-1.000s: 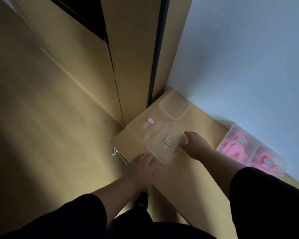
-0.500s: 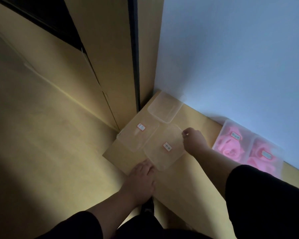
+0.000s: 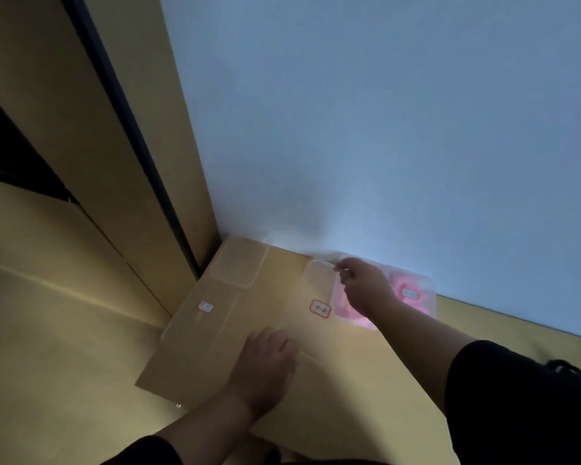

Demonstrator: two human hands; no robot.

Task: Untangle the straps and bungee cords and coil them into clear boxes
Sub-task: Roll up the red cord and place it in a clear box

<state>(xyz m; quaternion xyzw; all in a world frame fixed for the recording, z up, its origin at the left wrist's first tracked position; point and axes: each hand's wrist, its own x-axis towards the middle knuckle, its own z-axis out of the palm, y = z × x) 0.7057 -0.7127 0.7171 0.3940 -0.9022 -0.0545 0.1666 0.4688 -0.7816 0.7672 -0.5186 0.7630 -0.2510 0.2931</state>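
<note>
Right hand (image 3: 359,283) is reaching out over the counter (image 3: 332,397), fingers (image 3: 341,266) pinching the far rim of a clear lid (image 3: 319,297) that is carrying a red-bordered label (image 3: 320,308); the writing on it is too blurred to read. The lid is sitting just left of a clear box (image 3: 423,290) packed with pink coiled straps (image 3: 401,288), against the wall (image 3: 383,129); the forearm is covering the box's near-left part. A pale label (image 3: 409,292) is showing on that box, unreadable.

Left hand (image 3: 265,367) is lying palm down on the counter, fingers straight and released, holding nothing, well apart from the right hand.

To the left a second clear lid (image 3: 202,317) is lying flat with another small red-bordered label (image 3: 205,306), text illegible. An empty clear box (image 3: 239,266) is sitting in the back corner, touching the wooden panel (image 3: 141,162).

Counter's left edge is running just beyond the second lid; its near corner is jutting toward the floor (image 3: 47,364). Bare counter is lying between the left hand and the lids, and more to the right of the pink box along the wall.
</note>
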